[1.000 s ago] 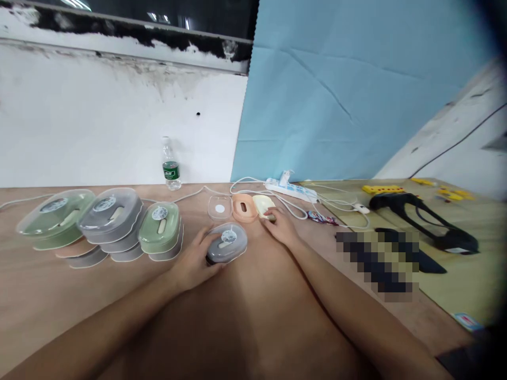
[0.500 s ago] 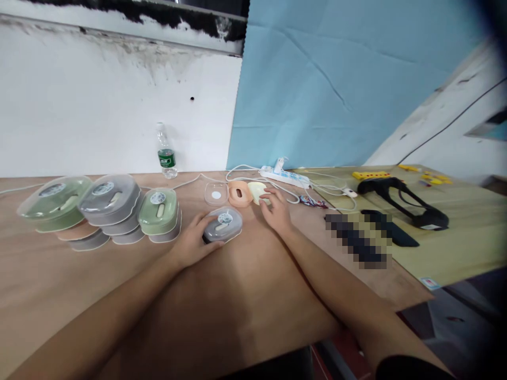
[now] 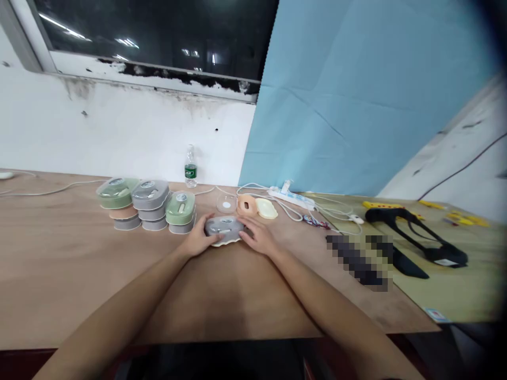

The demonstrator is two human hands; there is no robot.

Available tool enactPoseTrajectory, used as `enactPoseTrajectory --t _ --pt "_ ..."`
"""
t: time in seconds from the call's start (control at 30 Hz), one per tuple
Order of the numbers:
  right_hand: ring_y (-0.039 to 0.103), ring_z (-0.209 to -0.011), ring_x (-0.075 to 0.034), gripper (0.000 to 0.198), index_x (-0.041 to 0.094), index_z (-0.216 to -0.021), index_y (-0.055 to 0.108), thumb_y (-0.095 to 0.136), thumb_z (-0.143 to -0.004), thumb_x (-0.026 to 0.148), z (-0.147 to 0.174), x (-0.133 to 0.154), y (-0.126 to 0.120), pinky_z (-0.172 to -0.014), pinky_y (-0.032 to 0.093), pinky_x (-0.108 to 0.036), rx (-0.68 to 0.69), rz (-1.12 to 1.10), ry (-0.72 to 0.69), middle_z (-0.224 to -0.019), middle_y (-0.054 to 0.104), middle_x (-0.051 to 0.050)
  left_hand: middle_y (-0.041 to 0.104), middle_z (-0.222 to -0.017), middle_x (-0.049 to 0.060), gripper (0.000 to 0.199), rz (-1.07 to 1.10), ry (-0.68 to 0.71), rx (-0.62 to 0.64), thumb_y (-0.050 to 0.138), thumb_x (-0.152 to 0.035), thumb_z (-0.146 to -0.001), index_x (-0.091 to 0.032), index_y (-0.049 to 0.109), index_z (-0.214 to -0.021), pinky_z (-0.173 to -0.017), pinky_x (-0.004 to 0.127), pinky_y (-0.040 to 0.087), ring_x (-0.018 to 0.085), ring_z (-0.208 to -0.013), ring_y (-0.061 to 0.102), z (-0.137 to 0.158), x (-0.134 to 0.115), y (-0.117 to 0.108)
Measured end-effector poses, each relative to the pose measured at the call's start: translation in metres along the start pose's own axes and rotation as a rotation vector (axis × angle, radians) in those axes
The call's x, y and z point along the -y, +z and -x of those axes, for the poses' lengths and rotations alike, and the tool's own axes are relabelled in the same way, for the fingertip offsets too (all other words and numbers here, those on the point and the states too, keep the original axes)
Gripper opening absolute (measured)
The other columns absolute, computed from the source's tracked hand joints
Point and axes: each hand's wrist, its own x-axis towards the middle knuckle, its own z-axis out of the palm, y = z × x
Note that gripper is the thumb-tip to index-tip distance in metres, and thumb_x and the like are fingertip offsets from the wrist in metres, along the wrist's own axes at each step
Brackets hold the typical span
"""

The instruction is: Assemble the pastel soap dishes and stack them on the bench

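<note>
From where I stand, both of the person's bare hands are at the gray lidded container (image 3: 224, 230), which sits on the wooden desk (image 3: 225, 295) just below the middle of the frame. The left hand (image 3: 197, 239) is half curled about the container's left end, thumb along the near side and fingers toward the back. The right hand (image 3: 259, 237) mirrors it on the other end, its fingers bent and partly spread, so the container is held between the two. A wavy pale edge shows along the container's near side.

Just behind it, in a row, lie a clear piece with a white round spot (image 3: 226, 204), a peach-colored piece with a dark slot (image 3: 247, 206) and a cream-yellow piece (image 3: 266, 208).

Left of center in the frame stand three stacks of lidded containers: green over peach over gray (image 3: 118, 194), three gray ones (image 3: 150, 196), and green over gray (image 3: 180, 209), the last near the left hand. Behind them a clear bottle with a green label (image 3: 190, 171) stands near the white wall (image 3: 158, 137). To the right of center lie a white power strip (image 3: 293, 199) among pale cords and a crumpled colorful wrapper (image 3: 316, 222); farther right rests a black strap-like object (image 3: 415, 237).
</note>
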Motion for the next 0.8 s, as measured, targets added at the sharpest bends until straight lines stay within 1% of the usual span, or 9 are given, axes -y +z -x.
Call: enactPoseTrajectory --t 0.07,0.13,0.23,0.33,0.43,0.5,0.63,0.73,0.8 --pt "0.057 -0.115 -0.024 0.042 0.021 -0.129 0.056 0.052 -0.09 0.036 0.001 0.002 0.002 -0.095 0.048 -0.041 -0.037 -0.094 0.068 -0.129 0.059 -0.011 0.048 -0.138 0.016 0.085 0.055 0.003 -0.018 0.073 -0.045 -0.071 -0.017 0.034 -0.141 -0.106 0.042 0.038 0.028 -0.125 0.049 0.001 0.003 0.0" --pt "0.062 -0.102 -0.022 0.041 0.021 -0.125 0.059 0.054 -0.089 0.04 0.0 0.001 0.005 -0.084 0.052 -0.036 -0.061 -0.21 0.166 -0.123 0.062 -0.01 0.048 -0.138 0.016 0.086 0.081 0.017 -0.038 0.072 -0.046 -0.073 -0.017 0.03 -0.143 -0.107 0.043 0.037 0.027 -0.125 0.049 0.001 0.006 0.0" --pt "0.064 -0.085 -0.019 0.042 0.019 -0.118 0.063 0.056 -0.086 0.046 -0.005 -0.006 0.011 -0.076 0.052 -0.033 -0.061 -0.368 0.315 -0.108 0.068 -0.008 0.048 -0.139 0.016 0.087 0.039 0.038 -0.061 0.071 -0.046 -0.074 -0.017 0.028 -0.144 -0.109 0.043 0.034 0.028 -0.127 0.048 -0.001 0.009 -0.001" --pt "0.063 -0.079 -0.019 0.043 0.018 -0.107 0.067 0.057 -0.084 0.053 -0.011 -0.017 0.018 -0.073 0.051 -0.033 -0.072 -0.496 0.438 -0.093 0.071 -0.006 0.046 -0.141 0.017 0.088 0.004 0.042 -0.056 0.071 -0.046 -0.074 -0.016 0.029 -0.144 -0.111 0.044 0.031 0.029 -0.132 0.043 -0.002 0.009 -0.002" --pt "0.063 -0.079 -0.02 0.045 0.017 -0.095 0.067 0.052 -0.085 0.058 -0.013 -0.025 0.023 -0.071 0.052 -0.033 -0.089 -0.541 0.504 -0.087 0.071 -0.005 0.041 -0.145 0.018 0.085 0.023 0.059 -0.024 0.068 -0.046 -0.077 -0.016 0.027 -0.146 -0.113 0.045 0.028 0.028 -0.136 0.038 -0.001 0.004 -0.001" --pt "0.064 -0.082 -0.02 0.046 0.017 -0.094 0.067 0.047 -0.088 0.058 -0.012 -0.027 0.025 -0.074 0.052 -0.033 -0.098 -0.521 0.492 -0.09 0.071 -0.006 0.038 -0.148 0.018 0.087 0.013 0.065 0.003 0.067 -0.046 -0.078 -0.016 0.024 -0.147 -0.113 0.046 0.027 0.029 -0.138 0.035 0.0 0.0 0.0" --pt "0.064 -0.097 -0.02 0.04 0.018 -0.117 0.06 0.041 -0.095 0.046 -0.009 -0.025 0.021 -0.087 0.049 -0.036 -0.116 -0.369 0.374 -0.104 0.07 -0.008 0.034 -0.15 0.018 0.093 -0.034 0.038 0.025 0.065 -0.049 -0.078 -0.015 0.017 -0.151 -0.114 0.045 0.026 0.028 -0.139 0.032 0.0 -0.003 0.001" --pt "0.061 -0.109 -0.02 0.038 0.019 -0.129 0.052 0.042 -0.095 0.034 -0.012 -0.025 0.014 -0.095 0.045 -0.038 -0.04 -0.219 0.249 -0.114 0.068 -0.01 0.038 -0.148 0.018 0.09 0.0 -0.041 -0.015 0.059 -0.052 -0.082 -0.013 0.016 -0.151 -0.113 0.044 0.027 0.028 -0.138 0.035 -0.003 -0.001 0.0" --pt "0.062 -0.106 -0.019 0.04 0.019 -0.132 0.05 0.044 -0.094 0.03 -0.017 -0.026 0.01 -0.091 0.046 -0.036 0.012 -0.162 0.219 -0.115 0.067 -0.01 0.041 -0.146 0.018 0.088 0.021 -0.068 -0.029 0.057 -0.053 -0.083 -0.013 0.017 -0.151 -0.112 0.043 0.029 0.027 -0.136 0.038 -0.005 0.002 0.0"
